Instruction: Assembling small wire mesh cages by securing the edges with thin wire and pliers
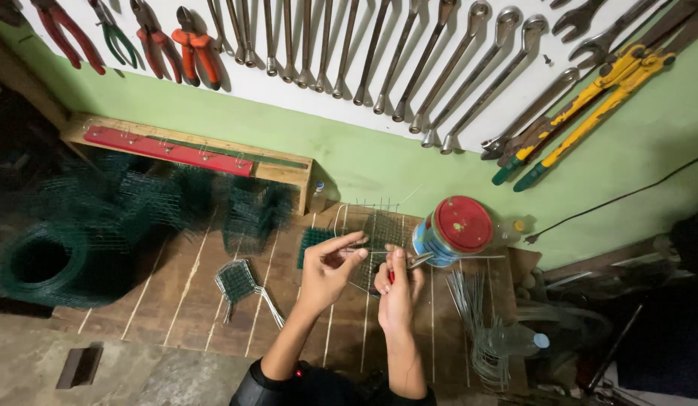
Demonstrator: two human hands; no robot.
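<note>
The work looks to be mid-bend: a thin wire (pixel 364 252) is being shaped between both hands, over the mesh panel (pixel 379 229) lying on the counter (pixel 183 301) just beyond them. The left hand (pixel 326 267) pinches the wire between thumb and stretched forefinger, wrist cocked up. The right hand (pixel 396 289) is closed round red-handled pliers (pixel 417 262), jaws pointing away toward the tin (pixel 450 229). Next, I'd judge, needs a steady twist without losing the wire.

Rough wooden bench (pixel 191 301), green coated wire mesh (pixel 379 229), shiny metal spanners (pixel 439 68).
</note>
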